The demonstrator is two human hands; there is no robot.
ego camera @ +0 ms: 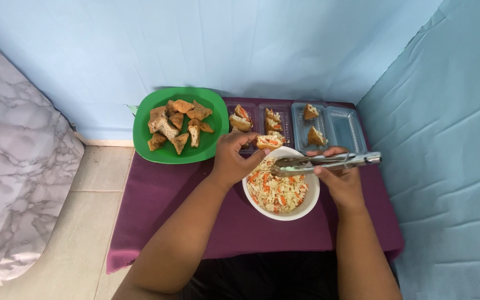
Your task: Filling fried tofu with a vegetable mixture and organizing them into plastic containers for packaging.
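Left hand (231, 158) closed its fingers on a stuffed tofu piece (268, 142) over the far rim of the white bowl (306, 206). Right hand (341, 179) gripped metal tongs (323, 163) above the shredded filling (276, 189). Green plate (145, 147) lay far left.

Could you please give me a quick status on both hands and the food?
Left hand grips a stuffed tofu piece over the white bowl. Right hand holds metal tongs above the slaw. Nothing in the way.

Home food-prep corner: my low purple-clothed table (162, 205) on tiled floor (84, 222), blue sheet backdrop (251, 44), marble-print bedding (12, 155) beside.
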